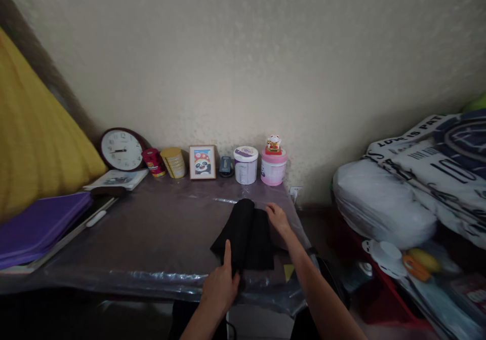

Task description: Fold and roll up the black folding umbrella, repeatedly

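Observation:
A folded black cloth (241, 236) lies on the plastic-covered table (152, 228), near its right front part. One rolled or raised fold runs along its middle, with a flatter panel to the right. My left hand (220, 285) is at the cloth's near edge, index finger stretched over the fabric and the other fingers curled at the edge. My right hand (278, 219) is closed at the far right edge of the cloth, fingertips pinched together there. Both hands' undersides are hidden.
Along the wall stand a clock (122, 149), a red can (153, 162), a yellow-lidded jar (173, 162), a framed panda picture (202, 162) and two tubs (246, 170), one topped by a cat figurine (274, 144). Purple folders (45, 226) lie left. Bags and a red bin (383, 299) are right.

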Demonstrator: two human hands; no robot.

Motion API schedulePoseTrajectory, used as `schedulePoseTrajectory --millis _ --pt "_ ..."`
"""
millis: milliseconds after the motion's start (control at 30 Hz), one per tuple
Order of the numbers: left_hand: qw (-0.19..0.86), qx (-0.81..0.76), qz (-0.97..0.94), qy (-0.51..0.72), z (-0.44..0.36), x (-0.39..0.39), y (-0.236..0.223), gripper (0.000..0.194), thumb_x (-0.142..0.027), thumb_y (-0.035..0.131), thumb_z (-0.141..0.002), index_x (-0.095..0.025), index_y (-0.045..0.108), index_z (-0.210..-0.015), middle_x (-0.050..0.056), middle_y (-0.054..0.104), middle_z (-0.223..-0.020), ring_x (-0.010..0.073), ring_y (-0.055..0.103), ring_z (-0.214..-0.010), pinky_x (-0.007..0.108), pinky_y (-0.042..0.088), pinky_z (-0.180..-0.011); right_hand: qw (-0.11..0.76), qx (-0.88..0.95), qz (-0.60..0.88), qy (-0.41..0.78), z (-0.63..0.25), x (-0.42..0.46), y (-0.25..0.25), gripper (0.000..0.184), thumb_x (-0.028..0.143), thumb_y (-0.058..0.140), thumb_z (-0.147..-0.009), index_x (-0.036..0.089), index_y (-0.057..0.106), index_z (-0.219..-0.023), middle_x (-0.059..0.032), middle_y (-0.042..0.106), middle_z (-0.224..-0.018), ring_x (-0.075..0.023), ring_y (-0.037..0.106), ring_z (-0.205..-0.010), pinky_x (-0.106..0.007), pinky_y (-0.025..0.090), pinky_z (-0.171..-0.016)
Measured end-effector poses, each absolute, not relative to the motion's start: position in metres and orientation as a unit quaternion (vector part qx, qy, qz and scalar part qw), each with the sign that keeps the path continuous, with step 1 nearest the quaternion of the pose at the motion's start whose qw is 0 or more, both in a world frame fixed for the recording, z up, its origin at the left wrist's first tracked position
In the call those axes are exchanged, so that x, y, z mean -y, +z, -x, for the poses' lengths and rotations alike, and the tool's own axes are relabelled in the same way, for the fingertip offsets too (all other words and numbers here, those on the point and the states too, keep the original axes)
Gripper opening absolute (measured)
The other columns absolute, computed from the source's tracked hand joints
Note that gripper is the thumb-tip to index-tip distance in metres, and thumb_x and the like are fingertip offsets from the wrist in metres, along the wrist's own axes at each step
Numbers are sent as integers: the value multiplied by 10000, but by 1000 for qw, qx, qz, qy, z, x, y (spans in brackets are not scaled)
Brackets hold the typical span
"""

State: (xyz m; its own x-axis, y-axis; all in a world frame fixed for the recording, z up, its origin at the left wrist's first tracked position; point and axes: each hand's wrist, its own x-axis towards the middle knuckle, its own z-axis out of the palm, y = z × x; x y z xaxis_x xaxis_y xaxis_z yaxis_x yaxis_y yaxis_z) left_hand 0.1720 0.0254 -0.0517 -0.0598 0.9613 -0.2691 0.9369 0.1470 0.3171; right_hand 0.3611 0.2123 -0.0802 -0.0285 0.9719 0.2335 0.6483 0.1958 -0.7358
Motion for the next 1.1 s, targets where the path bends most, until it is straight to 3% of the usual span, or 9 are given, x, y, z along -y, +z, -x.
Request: schedulePoseTrajectory --millis 167,367,467,567,633,733,933,1100 --pt "208 -720 -661 38 -171 -24 -51 695 -308 332 -877 -140 -108 -1388 88 687 -880 202 640 -784 274 376 -634 367 643 598 306 -373 -179 -88 254 261 467 -784 143 632 -937 -44 675 -846 -162 625 -769 -285 510 -667" --pt "210 -724 -657 26 -172 -22 -46 701 -316 339 -880 -139 -112 -1387 89 681 -913 186 630 -811 261 372 -661 362 623 607 334 -370 -161 -86 281 269 521 -751 156 615 -990 -34 671 -817 -137 611 -634 -233 491 -515" --pt "214 -722 -658 25 -172 -22 -46 703 -310 333 -882 -137 -129 -1383 101 675 -939 194 626 -829 270 373 -677 362 634 616 296 -371 -158 -78 272 207 535 -722 162 620 -976 -40 664 -800 -164 616 -689 -282 498 -619" --pt "204 -722 -660 36 -173 -23 -49 696 -298 336 -878 -115 -100 -1389 121 670 -953 210 627 -840 282 376 -687 377 654 611 239 -363 -156 -70 279 179 487 -747 165 608 -998 -87 639 -956 -208 582 -929 -338 437 -840" --pt "203 -724 -658 44 -173 -23 -51 690 -281 345 -871 -94 -66 -1392 133 669 -954 220 630 -839 287 381 -684 382 668 601 218 -348 -154 -70 298 202 438 -784 152 588 -1037 -111 614 -1037 -215 554 -1000 -350 398 -904" --pt "207 -728 -652 48 -174 -24 -51 667 -252 343 -866 -70 -22 -1394 149 669 -946 227 633 -856 288 392 -686 380 679 591 213 -314 -150 -77 375 268 388 -818 97 531 -1120 -152 605 -1069 -236 563 -1006 -374 413 -898" --pt "215 -744 -631 42 -183 -27 -52 654 -191 362 -841 -50 39 -1392 181 656 -975 222 629 -884 291 406 -728 378 653 631 180 -258 -148 -98 641 411 376 -823 -32 315 -1283 -317 445 -1230 -367 436 -1164 -511 369 -900" --pt "230 -735 -634 73 -180 -28 -56 670 -195 378 -828 -52 48 -1393 180 657 -973 246 625 -893 316 420 -740 398 649 630 154 -246 -152 -107 740 424 439 -788 24 173 -1350 -325 361 -1297 -377 433 -1164 -519 361 -887"
